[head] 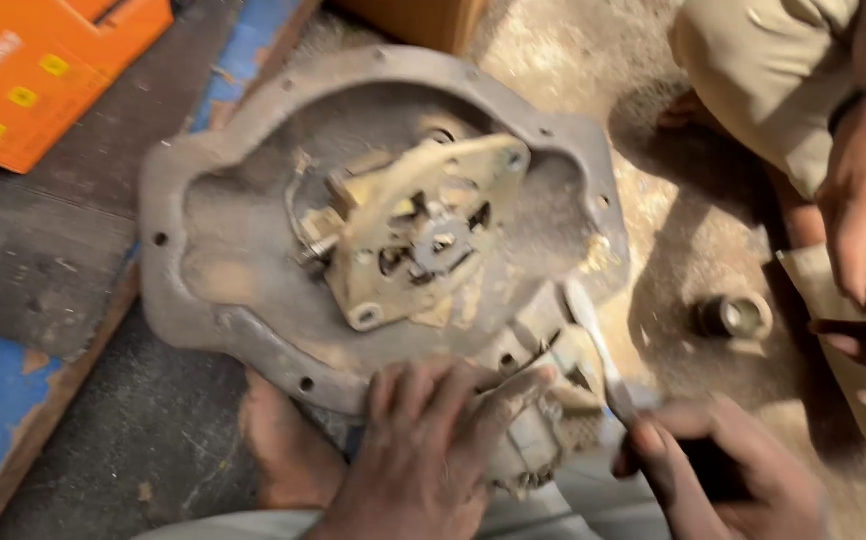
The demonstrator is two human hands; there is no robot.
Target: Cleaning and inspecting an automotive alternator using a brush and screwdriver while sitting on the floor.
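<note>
Right hand [723,470] was closed around the dark handle of a screwdriver [598,350], its pale shaft angled up and left so the tip sat at the near right edge of the housing [253,150]. Left hand [423,450] lay flat, fingers [473,395] spread, pressed on the near rim of the same housing; it gripped nothing, only bore down. The frame was blurred there, so whether the tip actually touched metal could not be told.

The housing was a round, grimy cast-metal cover with bolt holes along its flange, lying open side up in the middle of the scene. A yellowish bracket plate [423,230] with a small gear-like centre sat inside it. A bare foot [283,450] rested just left of the left hand, under the rim.

Right of the housing, a short metal bushing [733,315] stood on the sandy ground. Far right, another person's hand [863,190] held a grey part [833,290]. An orange carton [43,70] lay far left.
</note>
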